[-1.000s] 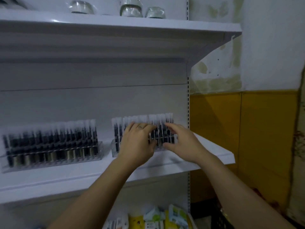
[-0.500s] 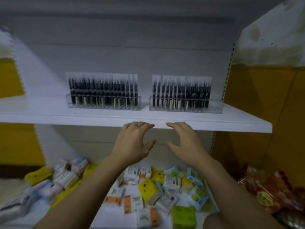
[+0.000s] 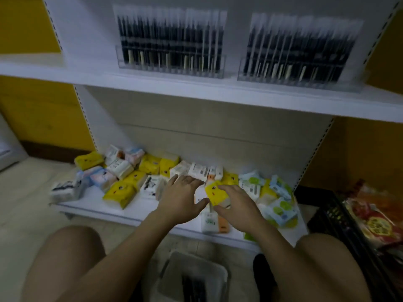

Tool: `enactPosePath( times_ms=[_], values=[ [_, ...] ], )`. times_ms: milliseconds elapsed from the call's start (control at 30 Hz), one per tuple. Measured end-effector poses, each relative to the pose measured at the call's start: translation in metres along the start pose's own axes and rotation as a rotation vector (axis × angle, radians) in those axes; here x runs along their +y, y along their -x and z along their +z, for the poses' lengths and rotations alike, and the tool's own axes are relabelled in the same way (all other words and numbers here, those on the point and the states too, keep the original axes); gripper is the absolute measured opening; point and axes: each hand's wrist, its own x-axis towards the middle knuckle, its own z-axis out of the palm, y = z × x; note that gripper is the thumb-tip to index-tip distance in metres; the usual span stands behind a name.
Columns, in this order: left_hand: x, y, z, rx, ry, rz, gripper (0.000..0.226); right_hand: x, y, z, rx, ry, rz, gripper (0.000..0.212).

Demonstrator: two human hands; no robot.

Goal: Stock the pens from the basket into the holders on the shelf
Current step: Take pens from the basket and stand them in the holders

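Observation:
Two clear holders full of dark pens stand on the white shelf [image 3: 218, 94]: the left holder [image 3: 170, 62] and the right holder [image 3: 294, 75]. A grey basket [image 3: 196, 275] with a few dark pens inside sits on the floor between my knees. My left hand [image 3: 181, 199] and my right hand [image 3: 237, 205] hang side by side in front of the bottom shelf, fingers spread and relaxed. Neither hand holds anything.
The bottom shelf [image 3: 91, 203] carries several yellow, white and blue tissue packs. A black crate [image 3: 340, 216] with a red and gold packet [image 3: 375, 221] stands on the right. My bare knees frame the basket. Yellow wall panels flank the shelving.
Both hands left the right pen holder and dropped down in front of the bottom shelf. My view tilted downward, bringing the basket and my knees into sight.

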Motion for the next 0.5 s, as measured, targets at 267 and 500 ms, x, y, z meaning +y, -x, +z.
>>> enactPosePath(
  times_ms=[267, 500],
  values=[
    [-0.029, 0.027, 0.08, -0.265, 0.045, -0.119, 0.057, 0.033, 0.007, 0.094, -0.265, -0.051, 0.146, 0.06],
    [-0.045, 0.042, 0.13, -0.455, 0.179, -0.259, 0.057, 0.049, 0.022, 0.157, -0.451, -0.161, 0.242, 0.054]
  ],
)
